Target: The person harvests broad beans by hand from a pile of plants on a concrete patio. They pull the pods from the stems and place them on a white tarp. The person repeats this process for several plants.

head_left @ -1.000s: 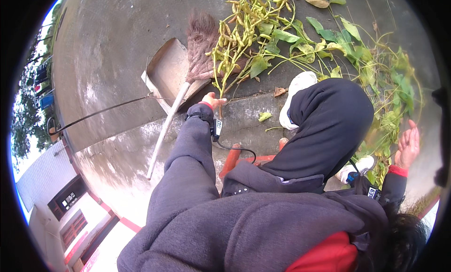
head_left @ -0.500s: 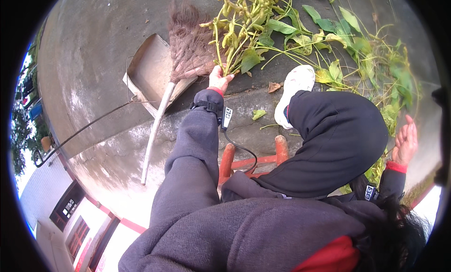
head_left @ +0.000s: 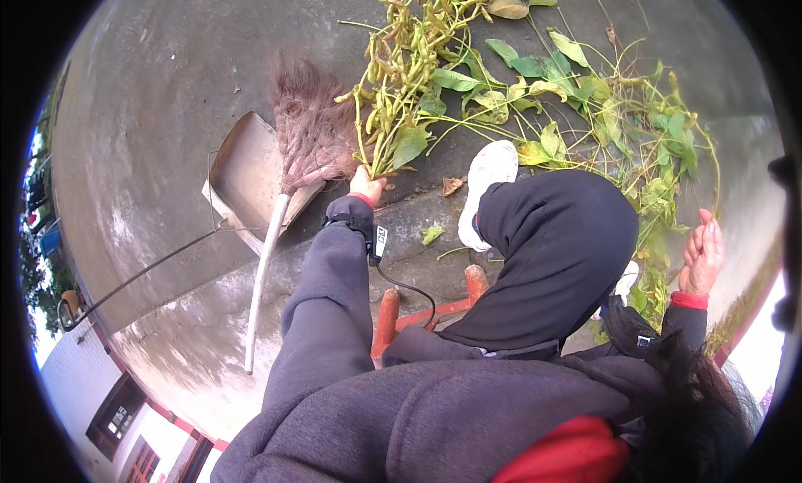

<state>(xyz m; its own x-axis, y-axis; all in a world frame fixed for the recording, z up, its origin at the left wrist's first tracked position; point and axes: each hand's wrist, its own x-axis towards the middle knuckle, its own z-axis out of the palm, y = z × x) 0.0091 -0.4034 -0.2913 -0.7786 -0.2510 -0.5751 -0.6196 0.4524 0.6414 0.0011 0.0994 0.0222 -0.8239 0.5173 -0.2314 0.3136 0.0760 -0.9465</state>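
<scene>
My left hand point(head_left: 368, 187) is closed round the lower stems of a bunch of soybean plants point(head_left: 401, 61). Plump yellow-green pods crowd its stems, and a few leaves hang near my fingers. The bunch reaches away from me over the concrete. Out at the far right, my right hand point(head_left: 703, 256) is raised with its fingers stretched out, and I see nothing held in it. Beside that hand lies a loose heap of leafy green and yellowing stalks point(head_left: 614, 120), spread across the ground.
A broom point(head_left: 309, 120) with a pale handle lies across a metal dustpan point(head_left: 244, 161), left of my left hand. The dustpan's long thin rod point(head_left: 150, 270) runs toward the left. Under me is a red wooden stool point(head_left: 387, 320). My white shoe point(head_left: 493, 178) stands beside the stalks.
The whole view has shifted, so the ground things appear lower and farther left. My left hand still grips the soybean bunch. My right hand stays raised at the right.
</scene>
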